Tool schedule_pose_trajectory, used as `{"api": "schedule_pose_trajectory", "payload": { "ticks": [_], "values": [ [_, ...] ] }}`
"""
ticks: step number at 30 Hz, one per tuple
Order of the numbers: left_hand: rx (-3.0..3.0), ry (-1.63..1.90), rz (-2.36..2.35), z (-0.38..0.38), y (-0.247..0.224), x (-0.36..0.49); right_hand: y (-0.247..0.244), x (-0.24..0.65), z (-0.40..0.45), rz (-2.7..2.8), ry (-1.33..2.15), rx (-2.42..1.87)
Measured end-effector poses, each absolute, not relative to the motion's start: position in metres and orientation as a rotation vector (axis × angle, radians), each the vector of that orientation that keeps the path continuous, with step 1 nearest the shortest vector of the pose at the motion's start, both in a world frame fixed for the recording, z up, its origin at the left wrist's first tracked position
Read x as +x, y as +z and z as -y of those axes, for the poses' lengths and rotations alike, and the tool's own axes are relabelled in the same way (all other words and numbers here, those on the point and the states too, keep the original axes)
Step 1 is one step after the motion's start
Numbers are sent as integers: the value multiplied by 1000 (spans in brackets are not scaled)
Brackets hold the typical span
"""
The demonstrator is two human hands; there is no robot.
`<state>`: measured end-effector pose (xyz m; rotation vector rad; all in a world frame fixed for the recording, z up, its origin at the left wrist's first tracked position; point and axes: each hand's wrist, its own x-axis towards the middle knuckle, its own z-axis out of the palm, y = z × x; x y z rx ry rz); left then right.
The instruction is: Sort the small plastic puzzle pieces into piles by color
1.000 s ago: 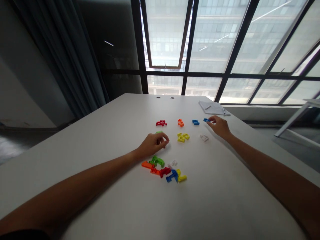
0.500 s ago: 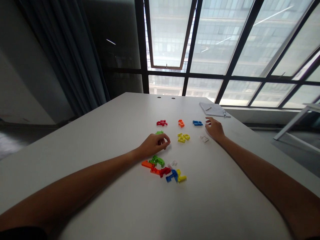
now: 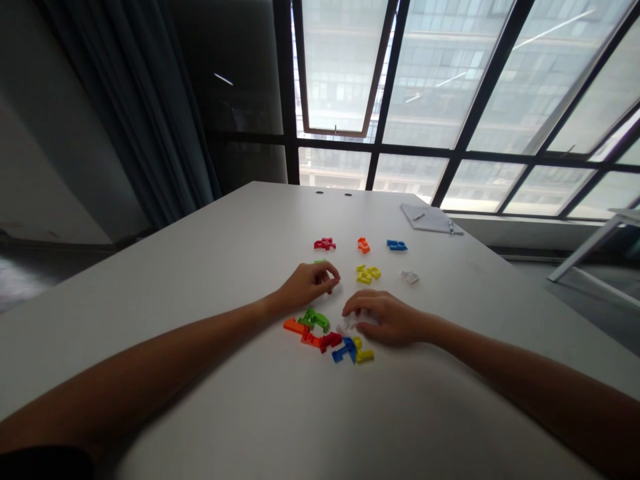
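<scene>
My right hand (image 3: 389, 319) reaches over the near pile, thumb and fingers apart around a white plastic piece (image 3: 346, 326); no grip on it shows. Beside that piece lie a red piece (image 3: 331, 342), a blue piece (image 3: 344, 350) and a yellow piece (image 3: 365, 355). My left hand (image 3: 309, 285) hovers or rests just behind the pile, its fingers loosely curled with a gap to the thumb and nothing visible between them. Partly hidden behind it is a light green piece (image 3: 321, 262). Green pieces (image 3: 314, 320) and orange pieces (image 3: 296, 326) lie near its wrist.
Farther back sit separate groups: red pieces (image 3: 325, 244), an orange piece (image 3: 363, 245), blue pieces (image 3: 397, 245), yellow pieces (image 3: 367, 274) and white pieces (image 3: 410, 276). Paper sheets (image 3: 431, 219) with pens lie at the far right of the white table (image 3: 210, 260).
My right hand has moved left and nearer, from beside the far blue and white pieces to the white piece in the near pile. My left hand has barely moved.
</scene>
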<state>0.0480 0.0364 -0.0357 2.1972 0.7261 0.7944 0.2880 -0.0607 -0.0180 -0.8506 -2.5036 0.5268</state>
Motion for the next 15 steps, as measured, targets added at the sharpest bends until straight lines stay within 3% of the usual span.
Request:
{"api": "schedule_pose_trajectory", "payload": {
  "ticks": [8, 15],
  "values": [
    [2321, 756, -720, -32, -33, 47, -34, 283, 61, 2138, 553, -1136],
    [2449, 701, -638, -28, -30, 46, -39, 281, 63, 1910, 299, -1183]
  ]
}}
